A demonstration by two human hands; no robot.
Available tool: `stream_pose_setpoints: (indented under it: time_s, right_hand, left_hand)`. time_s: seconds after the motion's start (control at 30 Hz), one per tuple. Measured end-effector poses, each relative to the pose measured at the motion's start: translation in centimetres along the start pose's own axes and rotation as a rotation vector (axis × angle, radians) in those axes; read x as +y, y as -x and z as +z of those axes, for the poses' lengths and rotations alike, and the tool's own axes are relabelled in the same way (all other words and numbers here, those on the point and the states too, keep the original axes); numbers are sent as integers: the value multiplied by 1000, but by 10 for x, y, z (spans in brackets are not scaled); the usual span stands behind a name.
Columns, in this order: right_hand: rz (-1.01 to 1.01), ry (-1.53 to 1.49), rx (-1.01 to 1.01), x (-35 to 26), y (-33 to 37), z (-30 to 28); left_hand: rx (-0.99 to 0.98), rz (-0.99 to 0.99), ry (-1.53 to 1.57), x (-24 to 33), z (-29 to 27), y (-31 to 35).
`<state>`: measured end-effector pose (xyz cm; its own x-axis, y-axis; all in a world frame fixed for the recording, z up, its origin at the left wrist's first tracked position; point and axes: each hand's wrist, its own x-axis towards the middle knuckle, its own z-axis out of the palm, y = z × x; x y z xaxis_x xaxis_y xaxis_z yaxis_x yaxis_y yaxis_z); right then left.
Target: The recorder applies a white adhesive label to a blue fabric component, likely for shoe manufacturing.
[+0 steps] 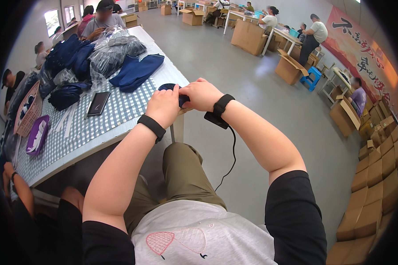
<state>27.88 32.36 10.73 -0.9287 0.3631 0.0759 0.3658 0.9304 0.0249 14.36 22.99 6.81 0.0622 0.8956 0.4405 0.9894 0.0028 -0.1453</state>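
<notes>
At the table's near right corner, both of my hands close on a small dark navy fabric piece point(182, 100), mostly hidden by the fingers. My left hand point(163, 105) presses on it from the left. From the right, my right hand point(202, 94) grips it, its fingertips close to the left ones. What the fabric piece is cannot be made out. Just beyond lies a folded navy garment point(138, 73) on the checked tablecloth point(132, 104). Behind that garment are clear plastic bags point(112, 53) with dark contents and a heap of navy fabric point(70, 53).
Left on the table are a black phone point(98, 104), white paper strips point(65, 123), a purple tray point(38, 134) and a pink basket point(26, 108). A black cable point(234, 152) hangs by my right wrist. Cartons point(371, 190) line the right side. Other people sit around the table.
</notes>
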Motion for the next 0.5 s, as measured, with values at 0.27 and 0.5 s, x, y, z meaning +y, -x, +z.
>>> stream_pose_setpoints:
  time_s: [0.27,0.5]
  right_hand:
    - [-93,83,187,8,-3,18]
    - [-117,78,186,9,-4,18]
  left_hand:
    - [5,22,27,-2,-3,0]
    - [-90,-16,55,1,-5,-2]
